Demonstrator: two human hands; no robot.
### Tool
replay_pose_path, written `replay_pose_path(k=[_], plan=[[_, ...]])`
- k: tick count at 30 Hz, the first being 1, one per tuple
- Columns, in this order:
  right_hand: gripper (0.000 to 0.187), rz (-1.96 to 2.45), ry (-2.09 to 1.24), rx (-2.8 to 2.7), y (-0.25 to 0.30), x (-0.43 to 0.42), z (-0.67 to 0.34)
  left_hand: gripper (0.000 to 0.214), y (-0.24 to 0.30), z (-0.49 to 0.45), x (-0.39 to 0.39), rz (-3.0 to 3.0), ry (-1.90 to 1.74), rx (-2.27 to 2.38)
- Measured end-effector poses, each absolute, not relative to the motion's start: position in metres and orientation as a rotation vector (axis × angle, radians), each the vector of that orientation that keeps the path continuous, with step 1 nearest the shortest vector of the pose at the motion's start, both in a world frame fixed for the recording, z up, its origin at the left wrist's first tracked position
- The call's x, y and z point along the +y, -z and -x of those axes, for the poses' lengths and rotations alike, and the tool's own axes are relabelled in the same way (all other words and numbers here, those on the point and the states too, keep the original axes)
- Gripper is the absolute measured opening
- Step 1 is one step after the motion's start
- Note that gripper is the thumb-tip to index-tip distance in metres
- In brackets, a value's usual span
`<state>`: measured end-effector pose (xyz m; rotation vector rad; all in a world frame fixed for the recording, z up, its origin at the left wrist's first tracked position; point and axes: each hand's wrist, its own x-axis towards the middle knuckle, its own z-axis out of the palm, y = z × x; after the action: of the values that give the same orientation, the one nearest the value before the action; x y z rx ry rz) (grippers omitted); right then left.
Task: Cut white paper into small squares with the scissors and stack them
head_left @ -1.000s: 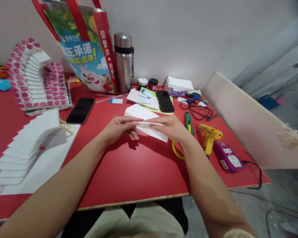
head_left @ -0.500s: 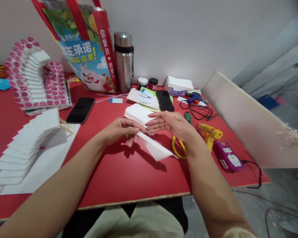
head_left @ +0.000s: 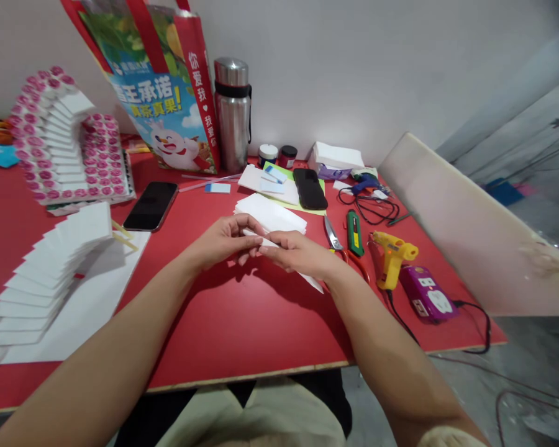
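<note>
Between my hands is a sheet of white paper (head_left: 311, 282), partly covered by my fingers, its far corner slanting out below my right wrist. My left hand (head_left: 230, 242) pinches the paper's left end between thumb and fingers. My right hand (head_left: 295, 253) is closed on the same paper, its fingertips meeting those of the left. Just behind them lies a stack of white paper (head_left: 272, 214) on the red table (head_left: 242, 335). To the left, a curved row of overlapping white folded pieces (head_left: 51, 273) rests on a white board.
Scissors (head_left: 333, 233), a green utility knife (head_left: 354, 233), a yellow glue gun (head_left: 394, 254) and a purple power socket (head_left: 431, 295) lie on the right. Behind stand a steel flask (head_left: 233, 118), a colourful bag (head_left: 163, 112) and a pink-and-white paper model (head_left: 32, 149). A phone (head_left: 151, 207) lies at left.
My right hand has come down and left, from hovering with fingers stretched to gripping the paper beside my left hand. Its move uncovers the scissors and utility knife.
</note>
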<state>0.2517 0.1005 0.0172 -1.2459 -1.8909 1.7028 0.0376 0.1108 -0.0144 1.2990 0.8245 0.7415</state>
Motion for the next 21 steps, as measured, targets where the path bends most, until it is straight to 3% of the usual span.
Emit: replay_pose_path(k=[10,17,21], plan=[[0.033,1.227,-1.721,-1.880,-0.014,0.103,-0.256,0.023,0.015,-0.044,0.110,-1.394,-0.819,0.801],[0.030,1.075,-2.207,-1.278,-0.015,0.106,-0.259,0.011,0.010,-0.048,0.103,-1.950,-1.089,0.801],[0.023,1.048,-2.236,-1.153,-0.012,0.108,-0.257,0.015,0.011,-0.050,0.101,-2.166,-1.189,0.778]])
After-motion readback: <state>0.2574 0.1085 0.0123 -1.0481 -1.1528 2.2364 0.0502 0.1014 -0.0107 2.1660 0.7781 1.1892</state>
